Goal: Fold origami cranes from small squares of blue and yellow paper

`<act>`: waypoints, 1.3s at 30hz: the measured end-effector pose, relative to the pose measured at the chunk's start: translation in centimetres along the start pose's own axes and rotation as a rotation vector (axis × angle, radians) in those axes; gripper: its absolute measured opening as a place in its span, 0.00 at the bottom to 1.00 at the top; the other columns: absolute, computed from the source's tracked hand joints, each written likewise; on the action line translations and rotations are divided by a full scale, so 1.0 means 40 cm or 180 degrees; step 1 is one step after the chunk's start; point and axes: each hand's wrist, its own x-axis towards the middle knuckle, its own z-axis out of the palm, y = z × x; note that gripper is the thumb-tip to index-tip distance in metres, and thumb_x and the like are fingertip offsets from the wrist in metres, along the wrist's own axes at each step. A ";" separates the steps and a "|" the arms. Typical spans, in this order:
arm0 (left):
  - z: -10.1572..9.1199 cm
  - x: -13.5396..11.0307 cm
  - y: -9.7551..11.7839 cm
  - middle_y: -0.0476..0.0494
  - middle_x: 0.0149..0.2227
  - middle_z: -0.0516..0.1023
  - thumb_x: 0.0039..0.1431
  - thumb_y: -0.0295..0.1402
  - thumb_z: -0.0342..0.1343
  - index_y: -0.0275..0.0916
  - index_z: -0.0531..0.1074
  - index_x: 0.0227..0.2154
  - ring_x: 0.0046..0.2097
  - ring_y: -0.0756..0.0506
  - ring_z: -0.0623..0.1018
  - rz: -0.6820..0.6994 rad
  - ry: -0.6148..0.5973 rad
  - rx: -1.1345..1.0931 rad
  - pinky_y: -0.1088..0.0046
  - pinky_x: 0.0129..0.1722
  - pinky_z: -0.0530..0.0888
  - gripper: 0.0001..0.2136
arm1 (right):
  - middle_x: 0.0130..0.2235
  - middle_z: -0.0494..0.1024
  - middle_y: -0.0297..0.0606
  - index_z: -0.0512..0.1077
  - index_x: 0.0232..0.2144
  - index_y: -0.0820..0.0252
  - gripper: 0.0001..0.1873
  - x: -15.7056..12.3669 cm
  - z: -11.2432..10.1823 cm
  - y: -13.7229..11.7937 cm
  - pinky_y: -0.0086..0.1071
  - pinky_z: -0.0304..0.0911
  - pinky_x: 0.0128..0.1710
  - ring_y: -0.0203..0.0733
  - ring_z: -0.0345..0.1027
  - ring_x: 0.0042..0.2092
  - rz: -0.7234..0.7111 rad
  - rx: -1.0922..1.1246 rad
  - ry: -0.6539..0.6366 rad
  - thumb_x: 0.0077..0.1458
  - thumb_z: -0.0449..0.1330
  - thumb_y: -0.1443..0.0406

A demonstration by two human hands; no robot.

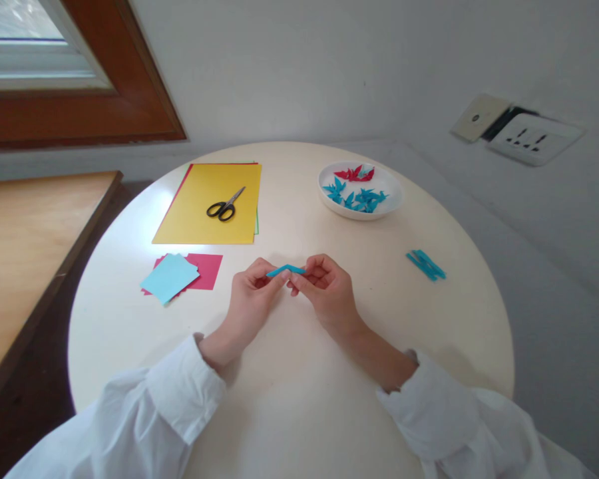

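A small piece of folded blue paper (286,269) is held between my two hands above the middle of the table. My left hand (253,294) pinches its left part between thumb and fingers. On the other side, my right hand (330,293) grips the right part, with the thumb pressed close to the left thumb. The paper shows a shallow peak at its top, and its lower part is hidden behind my thumbs. Both hands are closed.
The round white table (299,412) bears yellow paper sheets (190,206) with black-handled scissors (225,205) on top. Light blue square papers (170,278) lie over pink ones (207,271). A white dish (324,199) holds red and blue folded birds (369,198). Blue paper strips (426,265) lie right.
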 end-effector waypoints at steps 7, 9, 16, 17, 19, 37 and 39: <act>-0.004 0.007 -0.013 0.49 0.23 0.73 0.48 0.35 0.61 0.35 0.72 0.22 0.27 0.51 0.71 -0.0351 -0.0168 -0.0504 0.74 0.29 0.68 0.08 | 0.22 0.75 0.28 0.62 0.28 0.56 0.18 0.000 -0.001 0.010 0.28 0.67 0.23 0.35 0.71 0.25 0.0001 0.0040 -0.0014 0.38 0.68 0.60; -0.005 0.010 -0.009 0.48 0.23 0.74 0.47 0.35 0.62 0.35 0.73 0.24 0.27 0.51 0.71 -0.0473 -0.0145 -0.0704 0.74 0.28 0.69 0.08 | 0.24 0.76 0.29 0.63 0.31 0.56 0.18 -0.005 0.000 0.009 0.28 0.66 0.24 0.36 0.72 0.27 0.0006 -0.0031 -0.0143 0.39 0.67 0.60; -0.013 0.017 0.012 0.45 0.30 0.79 0.43 0.32 0.65 0.35 0.75 0.26 0.34 0.48 0.77 -0.0657 -0.0136 -0.1095 0.69 0.40 0.72 0.07 | 0.21 0.72 0.27 0.64 0.36 0.57 0.12 0.000 -0.022 -0.005 0.27 0.61 0.24 0.32 0.67 0.24 -0.0396 -0.0321 -0.0089 0.50 0.59 0.59; -0.014 0.017 0.014 0.45 0.29 0.78 0.43 0.32 0.65 0.35 0.74 0.25 0.34 0.48 0.77 -0.0718 -0.0214 -0.1134 0.69 0.41 0.72 0.07 | 0.21 0.72 0.27 0.66 0.35 0.57 0.10 0.006 -0.029 -0.006 0.27 0.61 0.25 0.32 0.66 0.25 -0.0473 -0.0351 -0.0055 0.50 0.59 0.60; -0.014 0.015 0.018 0.48 0.26 0.77 0.43 0.30 0.64 0.35 0.72 0.22 0.32 0.50 0.77 -0.0846 -0.0402 -0.1174 0.71 0.39 0.73 0.07 | 0.24 0.72 0.29 0.68 0.33 0.57 0.08 0.016 -0.040 -0.008 0.28 0.62 0.26 0.33 0.66 0.27 -0.0559 -0.0425 -0.0079 0.50 0.58 0.61; -0.033 0.009 0.029 0.57 0.23 0.68 0.55 0.34 0.57 0.45 0.59 0.48 0.20 0.54 0.70 -0.1057 -0.1485 -0.0938 0.77 0.23 0.69 0.19 | 0.29 0.78 0.33 0.75 0.33 0.59 0.09 0.022 -0.066 -0.015 0.31 0.66 0.35 0.36 0.71 0.31 -0.0196 -0.0906 -0.1110 0.48 0.56 0.67; -0.034 0.011 0.028 0.57 0.21 0.68 0.55 0.32 0.57 0.44 0.60 0.46 0.20 0.54 0.69 -0.1129 -0.1459 -0.1053 0.78 0.22 0.69 0.18 | 0.29 0.79 0.34 0.75 0.32 0.59 0.08 0.021 -0.066 -0.016 0.31 0.66 0.34 0.36 0.72 0.31 -0.0235 -0.1029 -0.1079 0.49 0.57 0.66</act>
